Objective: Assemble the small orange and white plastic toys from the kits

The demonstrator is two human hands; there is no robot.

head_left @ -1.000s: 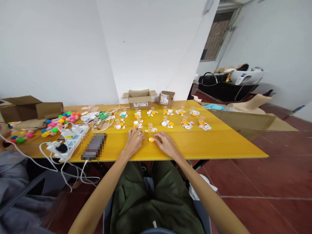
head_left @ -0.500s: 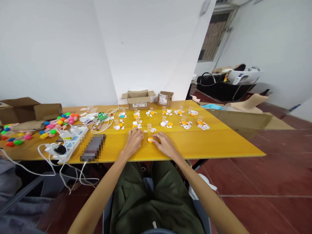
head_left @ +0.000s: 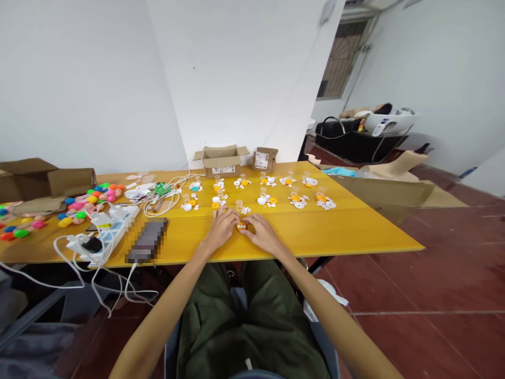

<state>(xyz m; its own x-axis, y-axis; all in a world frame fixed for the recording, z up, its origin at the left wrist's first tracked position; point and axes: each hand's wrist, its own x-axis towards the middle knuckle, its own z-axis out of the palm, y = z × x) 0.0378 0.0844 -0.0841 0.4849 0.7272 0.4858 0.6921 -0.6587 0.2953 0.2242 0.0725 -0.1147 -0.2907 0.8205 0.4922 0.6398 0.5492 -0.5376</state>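
Observation:
Between my hands, low on the yellow table [head_left: 335, 231], lies a small orange round plastic piece [head_left: 241, 226] with white inside it. My right hand [head_left: 261, 232] has its thumb and fingers closed at the piece's right edge. From the left, my left hand [head_left: 223, 229] meets it with bent fingers, the fingertips at its left edge and partly hidden. Just beyond my fingers stand a clear plastic cup [head_left: 239, 205] and small white gear-like pieces [head_left: 246, 210]. An orange and white set of parts [head_left: 215, 202] sits past my left fingers.
Several groups of white and orange discs [head_left: 325, 201] with clear cups run across the table. At the back are an open cardboard box [head_left: 223, 160] and a smaller box [head_left: 265, 159]. To the left lie a power strip [head_left: 118, 231], a phone [head_left: 148, 241], cables and colourful balls [head_left: 81, 215].
My left hand has moved right, up to the orange round piece, closing the gap. My right hand stays at the piece. The whole view has shifted slightly.

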